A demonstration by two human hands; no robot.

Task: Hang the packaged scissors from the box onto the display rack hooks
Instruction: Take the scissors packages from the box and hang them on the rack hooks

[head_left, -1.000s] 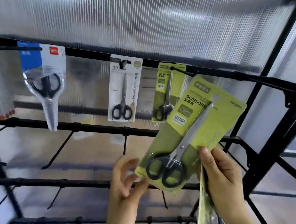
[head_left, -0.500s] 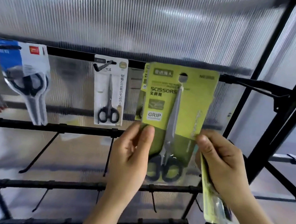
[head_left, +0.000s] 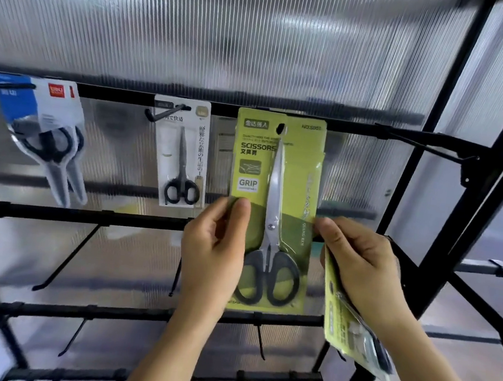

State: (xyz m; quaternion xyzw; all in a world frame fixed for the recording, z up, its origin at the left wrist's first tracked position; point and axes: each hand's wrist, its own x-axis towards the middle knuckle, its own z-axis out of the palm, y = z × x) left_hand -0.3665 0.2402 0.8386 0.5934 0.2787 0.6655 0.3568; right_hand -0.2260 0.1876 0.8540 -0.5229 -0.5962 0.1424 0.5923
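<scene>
Both hands pinch the green scissors pack upright against the rack's top bar: left hand at nine o'clock, right hand at three. The right grip also clamps a second green pack.

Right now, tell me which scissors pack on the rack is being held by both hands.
The green pack at the top rail, pinched by the left hand and right hand.

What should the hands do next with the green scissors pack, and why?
Probably slide the green scissors pack back along the hook, then let go. Its hang hole sits level with the top bar, and the left hand and right hand pinch its side edges.
</scene>
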